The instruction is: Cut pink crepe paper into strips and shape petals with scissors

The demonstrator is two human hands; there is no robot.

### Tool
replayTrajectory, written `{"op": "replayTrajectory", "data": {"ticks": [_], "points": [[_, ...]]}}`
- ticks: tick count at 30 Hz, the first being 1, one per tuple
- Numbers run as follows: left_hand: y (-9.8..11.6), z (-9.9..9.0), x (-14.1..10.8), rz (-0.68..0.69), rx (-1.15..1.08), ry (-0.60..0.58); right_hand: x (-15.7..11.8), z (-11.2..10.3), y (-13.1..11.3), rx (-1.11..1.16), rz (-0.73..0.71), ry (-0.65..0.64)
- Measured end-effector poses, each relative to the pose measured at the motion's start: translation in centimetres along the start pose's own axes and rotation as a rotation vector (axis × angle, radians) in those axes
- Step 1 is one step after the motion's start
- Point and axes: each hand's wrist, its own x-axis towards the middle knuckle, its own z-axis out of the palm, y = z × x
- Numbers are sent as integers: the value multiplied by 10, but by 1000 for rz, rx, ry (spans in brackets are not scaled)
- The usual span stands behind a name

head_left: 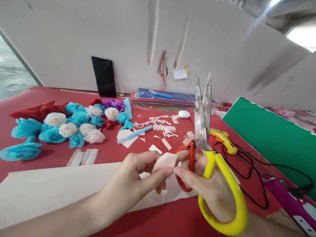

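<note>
My left hand [138, 179] pinches a small pale petal-shaped piece of crepe paper [166, 161] between thumb and fingers. My right hand [209, 184] has the scissors [202, 131] hooked around it, one yellow handle loop and one red one. Their blades point up and stand slightly apart, away from the paper. The right thumb tip meets the left fingertips at the paper's lower edge; whether it also grips the piece I cannot tell. Beneath both hands lies a long cream paper strip [61, 187].
Blue, white and red paper flowers [79, 118] cluster at left. Paper scraps [164, 128] and a blue pen [134, 134] lie mid-table. A yellow glue gun [223, 140], black cable [256, 191], purple power strip [286, 197] and green board [269, 138] are at right. A phone [103, 77] leans behind.
</note>
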Motion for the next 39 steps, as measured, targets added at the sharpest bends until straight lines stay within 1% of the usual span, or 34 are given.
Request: {"op": "replayTrajectory", "data": {"ticks": [2, 4, 8, 9, 10, 12, 15, 20, 23, 26, 27, 29, 32, 35, 37, 39], "points": [[0, -1, 0, 19, 36, -7, 0, -2, 0, -38, 9, 12], [-2, -1, 1, 48, 43, -18, 1, -4, 1, -32, 51, -9], [-5, -3, 1, 72, -13, -59, 2, -5, 1, 24, 198, -71], [-6, -3, 1, 68, -21, -69, 2, -5, 1, 30, 211, -83], [-6, -3, 1, 61, -20, -74, 2, -5, 1, 35, 202, -89], [-7, -2, 0, 41, -7, -82, 2, -5, 2, 18, 140, -79], [-5, -2, -1, 5, -32, -126, 1, -5, 1, -29, 64, -30], [-2, -4, 0, -58, -21, -276, -2, -5, -4, -60, 54, -47], [-3, -4, -1, -125, -62, -337, -2, -7, -2, -70, 26, -60], [-3, -3, -1, -198, -129, -381, -1, -7, 1, -95, 44, -96], [-3, -3, -1, -194, -127, -387, -1, -6, 2, -83, 47, -78], [-3, -3, -1, -150, -74, -381, -2, -3, 3, -21, 18, 6], [-3, -2, -1, -78, 71, -344, -3, 3, 0, 29, -29, 110], [-4, -3, -3, -47, 132, -309, -3, 4, -3, -13, 4, 104], [-3, -4, -4, -35, 68, -282, -3, 2, -3, -25, 30, 70], [0, -6, -4, -43, -59, -235, -2, 1, 0, 10, 51, 20]]}}
